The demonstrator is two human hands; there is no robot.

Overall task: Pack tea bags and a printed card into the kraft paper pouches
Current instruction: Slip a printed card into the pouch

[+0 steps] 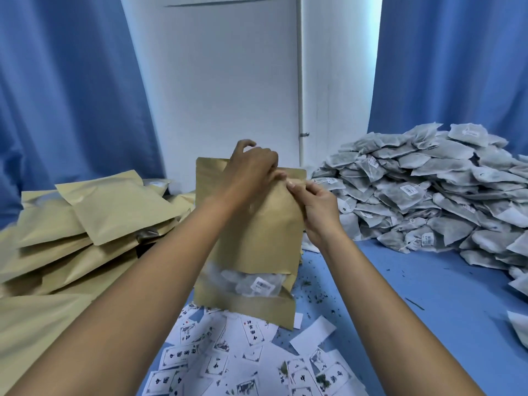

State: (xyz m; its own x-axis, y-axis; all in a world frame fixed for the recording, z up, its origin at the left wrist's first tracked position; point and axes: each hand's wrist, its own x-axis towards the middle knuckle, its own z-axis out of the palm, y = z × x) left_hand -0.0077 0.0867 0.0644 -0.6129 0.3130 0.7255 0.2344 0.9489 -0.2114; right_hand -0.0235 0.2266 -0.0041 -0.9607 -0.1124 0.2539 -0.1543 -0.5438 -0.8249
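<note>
both hands, left hand and right hand, pinch the top edge of the upright pouch; tea bags heap right of it, cards below.

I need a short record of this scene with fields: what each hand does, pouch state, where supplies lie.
left hand: pinches pouch top
right hand: pinches pouch top edge
pouch: held upright, tea bags visible through window
cards: scattered on table, below pouch
tea bags: pile at right
other pouches: stacked at left
table: blue, with loose tea crumbs
</note>
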